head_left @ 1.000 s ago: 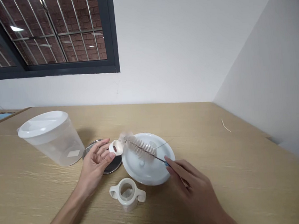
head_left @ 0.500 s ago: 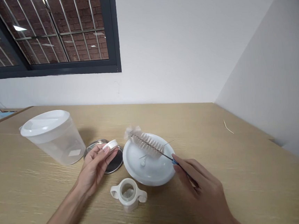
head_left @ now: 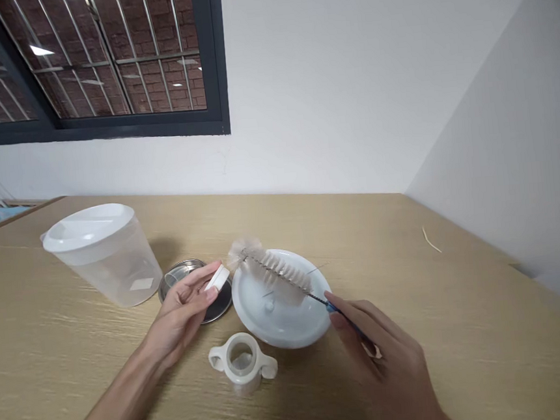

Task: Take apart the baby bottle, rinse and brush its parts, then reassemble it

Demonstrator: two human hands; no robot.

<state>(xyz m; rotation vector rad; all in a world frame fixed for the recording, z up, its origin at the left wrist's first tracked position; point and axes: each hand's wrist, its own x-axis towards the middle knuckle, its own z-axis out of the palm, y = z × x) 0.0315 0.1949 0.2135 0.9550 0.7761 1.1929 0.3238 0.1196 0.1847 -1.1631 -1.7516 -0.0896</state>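
Note:
My left hand [head_left: 183,307] pinches a small white ring-shaped cap [head_left: 218,278] between thumb and fingers, turned toward the brush tip. In my right hand [head_left: 383,351] is a bottle brush [head_left: 280,274], gripped by its blue handle, with pale bristles on a twisted wire. The brush head slants over a white bowl [head_left: 251,323], its tip close to the cap; I cannot tell whether they touch. Something small and white with thin wire-like ends lies in the bowl. A two-handled baby bottle [head_left: 244,363], without a top, stands in front of the bowl.
A lidded translucent plastic pitcher [head_left: 113,264] stands at the left. Beneath my left hand is a round steel tray [head_left: 219,310], partly covered. A thin bent strip [head_left: 430,239] lies at the right on the wooden table [head_left: 466,324]. A wall and barred window rise behind.
My left hand has tilted the cap so that it faces the brush more. The brush tip has shifted slightly left, nearer the cap. The view has moved a little.

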